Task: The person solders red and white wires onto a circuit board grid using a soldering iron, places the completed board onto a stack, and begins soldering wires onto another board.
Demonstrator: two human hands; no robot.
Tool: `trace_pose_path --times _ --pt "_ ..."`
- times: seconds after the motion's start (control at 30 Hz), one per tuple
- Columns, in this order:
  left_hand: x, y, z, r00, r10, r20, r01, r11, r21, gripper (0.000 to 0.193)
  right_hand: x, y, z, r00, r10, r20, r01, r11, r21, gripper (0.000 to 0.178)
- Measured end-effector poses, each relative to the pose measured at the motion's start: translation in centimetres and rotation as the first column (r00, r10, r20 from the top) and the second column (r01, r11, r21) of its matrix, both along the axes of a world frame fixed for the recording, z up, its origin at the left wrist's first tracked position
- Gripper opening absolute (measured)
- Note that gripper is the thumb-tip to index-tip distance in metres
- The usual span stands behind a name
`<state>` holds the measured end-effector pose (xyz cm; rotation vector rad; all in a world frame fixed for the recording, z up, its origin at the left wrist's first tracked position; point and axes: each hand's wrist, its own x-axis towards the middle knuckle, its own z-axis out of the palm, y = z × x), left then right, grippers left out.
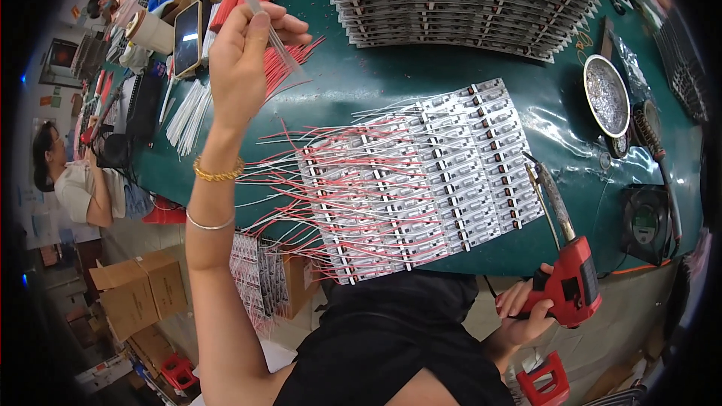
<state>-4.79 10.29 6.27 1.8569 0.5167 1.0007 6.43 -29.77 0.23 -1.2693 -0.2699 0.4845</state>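
Observation:
My left hand (252, 49) is raised over the far left of the bench, thumb and fingers closed on a slim whitish bunch that looks like white wires (284, 53). Below and beside it lie loose red wires (289, 68). My right hand (530, 304) grips the handle of a red soldering gun (571, 286) at the lower right. The gun's metal tip points up and left, beside the right edge of a panel of small circuit boards (459, 173). Red and white wires hang off the panel's left columns; the right columns show none attached.
A tall stack of board panels (451, 7) fills the far side of the green bench (556, 113). A round metal tin (605, 96) stands at right, near a black device (645, 222). White wires (192, 116), a phone (189, 37) and a cup (150, 32) sit at left. Another person (79, 173) is farther left.

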Motion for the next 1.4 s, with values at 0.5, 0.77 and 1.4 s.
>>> trace_pose_path --times 0.5,0.77,1.4 --pt "2.2 -2.3 -3.4 0.999 -0.010 -0.042 0.002 0.984 -0.178 0.021 -0.4 -0.2 0.4 1.000 -0.013 0.007 0.013 1.000 -0.011 0.070" --pt "3.9 -9.9 -2.0 0.898 -0.225 -0.379 0.144 0.963 -0.229 0.015 -0.3 0.4 0.0 0.998 0.038 0.052 -0.039 0.999 0.030 0.063" --pt "8.0 -14.9 -6.5 0.824 -0.152 -0.546 0.290 0.941 0.176 0.013 -1.0 -1.3 -0.5 0.993 0.090 -0.077 -0.112 0.932 -0.344 0.097"
